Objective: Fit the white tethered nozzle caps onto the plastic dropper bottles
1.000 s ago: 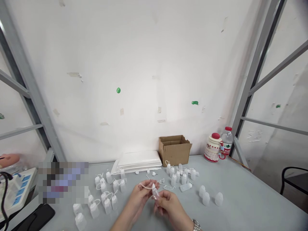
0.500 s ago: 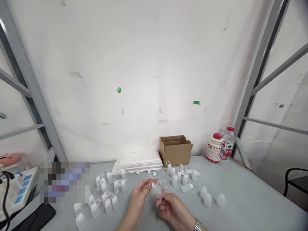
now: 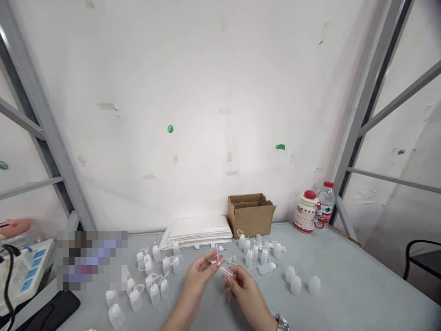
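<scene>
My left hand (image 3: 200,275) and my right hand (image 3: 241,284) meet low in the middle of the view, above the grey table (image 3: 344,285). Between their fingertips they pinch a small translucent plastic bottle (image 3: 224,268) with a thin white tethered cap; both hands are closed on it. Several capped white bottles (image 3: 151,276) stand in a group to the left of my hands. More bottles (image 3: 258,253) stand just beyond my right hand, and three capless ones (image 3: 299,282) sit to the right.
A small open cardboard box (image 3: 251,213) stands against the wall, with a stack of white bags (image 3: 200,230) left of it. A red-lidded jar (image 3: 306,211) and a water bottle (image 3: 325,200) stand at back right. A black phone (image 3: 51,312) lies at lower left.
The bottle was upright between my hands, then tilted; now my fingertips pinch it closer together and my right hand has moved slightly up and left.
</scene>
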A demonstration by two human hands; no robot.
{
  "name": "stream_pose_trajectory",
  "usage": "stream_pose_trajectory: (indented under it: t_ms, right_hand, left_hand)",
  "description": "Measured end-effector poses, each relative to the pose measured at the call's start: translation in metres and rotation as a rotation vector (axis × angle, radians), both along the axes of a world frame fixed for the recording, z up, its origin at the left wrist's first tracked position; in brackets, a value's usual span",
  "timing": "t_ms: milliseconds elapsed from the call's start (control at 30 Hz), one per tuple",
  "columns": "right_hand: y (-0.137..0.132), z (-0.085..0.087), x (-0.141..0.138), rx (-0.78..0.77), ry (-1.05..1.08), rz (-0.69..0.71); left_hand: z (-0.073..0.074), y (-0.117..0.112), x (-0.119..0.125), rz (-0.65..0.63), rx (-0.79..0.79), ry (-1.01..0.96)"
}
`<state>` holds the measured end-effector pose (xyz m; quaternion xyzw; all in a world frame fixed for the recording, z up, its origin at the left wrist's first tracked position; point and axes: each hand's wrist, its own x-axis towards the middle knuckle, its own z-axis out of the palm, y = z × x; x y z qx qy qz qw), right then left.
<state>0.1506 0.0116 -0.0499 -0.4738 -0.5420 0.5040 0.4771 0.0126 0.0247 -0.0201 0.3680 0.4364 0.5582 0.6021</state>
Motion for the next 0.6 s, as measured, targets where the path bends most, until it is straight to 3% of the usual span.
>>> stream_pose_trajectory:
  t_ms: [200,467,600]
  right_hand:
    - [-0.0106,0.0078,0.0028,0.204,-0.273,-0.002]
    - [-0.0091,0.0098,0.006,0.248,-0.269,-0.079]
    - [-0.0109,0.008,0.006,0.295,-0.287,-0.065]
  left_hand:
    - [0.0071,0.0,-0.0091,-0.017,-0.025,0.09]
    - [0.0031,-0.0028,-0.0037,-0.108,-0.102,0.002]
    - [0.0038,-0.0049,-0.0022,-0.117,-0.047,0.02]
